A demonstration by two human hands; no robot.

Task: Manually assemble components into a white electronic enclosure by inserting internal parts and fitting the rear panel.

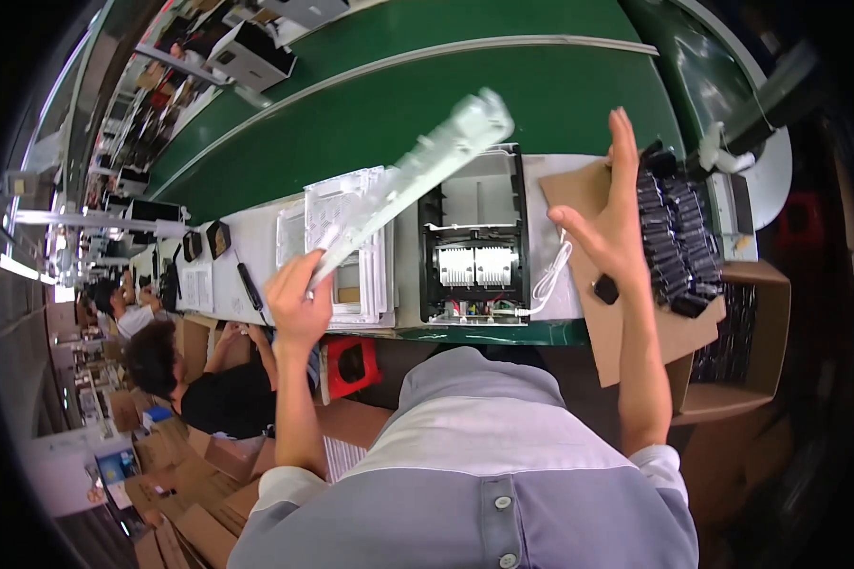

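Note:
My left hand (pixel 297 296) is closed round the lower end of a long white plastic panel (pixel 417 175). The panel tilts up to the right, its far end blurred, and passes above a stack of white plastic frames (pixel 375 275). My right hand (pixel 612 228) is raised with fingers stretched and thumb apart, holding nothing. Between my hands an open black housing (pixel 522 204) lies on the worktop, with silver finned metal blocks (pixel 474 266) and small wires inside. A white cable (pixel 552 273) runs out of the housing's lower right side, below my right hand.
Many small black parts (pixel 678 237) are piled on a cardboard sheet (pixel 593 322) at the right. An open cardboard box (pixel 773 332) stands beyond it. A green conveyor belt (pixel 560 95) runs behind the worktop. To the left are a black screwdriver (pixel 250 286), a red stool (pixel 353 365) and a seated co-worker (pixel 228 398).

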